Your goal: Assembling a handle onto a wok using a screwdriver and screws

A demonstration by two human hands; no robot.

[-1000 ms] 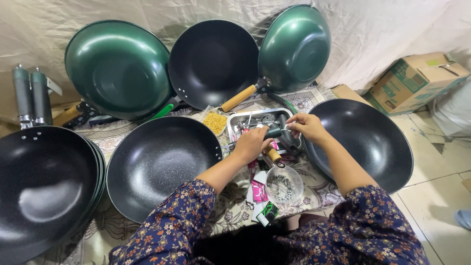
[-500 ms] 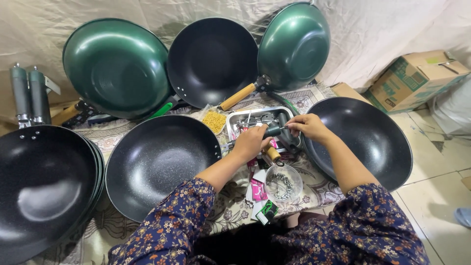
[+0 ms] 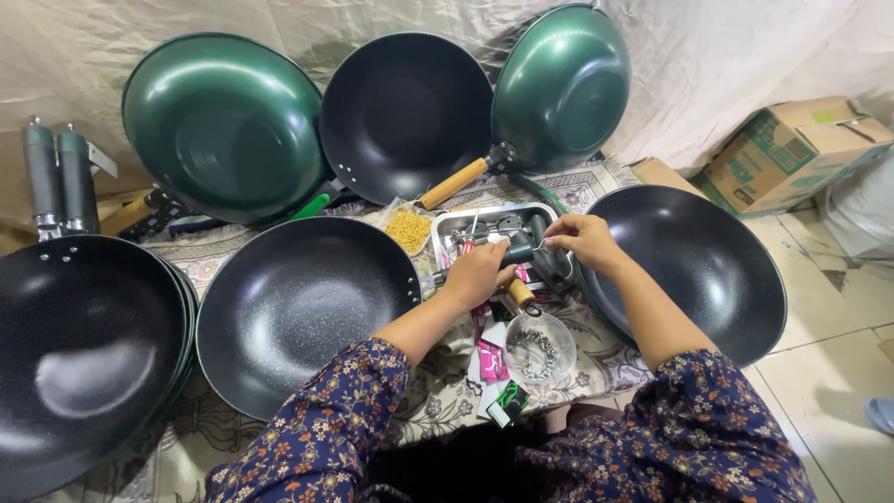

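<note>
Both hands meet over the metal tray (image 3: 466, 224) between two black woks. Left hand (image 3: 480, 272) curled around a dark handle (image 3: 518, 253), steadying it level; right hand (image 3: 579, 238) pinches at its far end, fingers pressed together. Glass bowl (image 3: 538, 346) of small hardware sits just below, within reach.

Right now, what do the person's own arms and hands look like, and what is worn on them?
Both arms wear dark navy sleeves with a small floral print in orange and white, pushed up near the elbows. The left hand and the right hand are bare, with no gloves visible.
</note>
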